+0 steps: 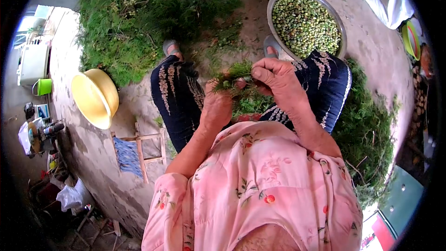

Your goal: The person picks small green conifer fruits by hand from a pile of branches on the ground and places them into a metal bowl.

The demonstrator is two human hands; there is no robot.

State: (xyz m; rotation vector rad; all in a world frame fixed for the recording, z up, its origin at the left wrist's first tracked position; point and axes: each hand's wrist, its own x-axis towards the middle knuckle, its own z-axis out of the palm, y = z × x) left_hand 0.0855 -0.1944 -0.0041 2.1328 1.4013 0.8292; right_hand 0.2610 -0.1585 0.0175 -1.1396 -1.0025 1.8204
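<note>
Between my knees, my left hand (217, 103) grips a small green conifer sprig (240, 71) that bears a few pale cones or berries. Thumb and bent fingers of my right hand (275, 76) are at the sprig's right end; whether they pinch a cone or berry is hidden. More loose green sprigs (252, 103) lie in my lap, below the hands. Beyond my right knee, a round metal basin (342, 28) holds a mass of small green cones or berries (306, 24). A large heap of cut conifer branches (156, 17) covers the ground ahead and to the left.
A yellow plastic basin (92, 97) stands tilted at the left, near a low wooden stool with a woven blue seat (128, 157). More conifer branches (366, 132) lie to my right. A small green bucket (43, 87) and a white bag (71, 195) are farther left.
</note>
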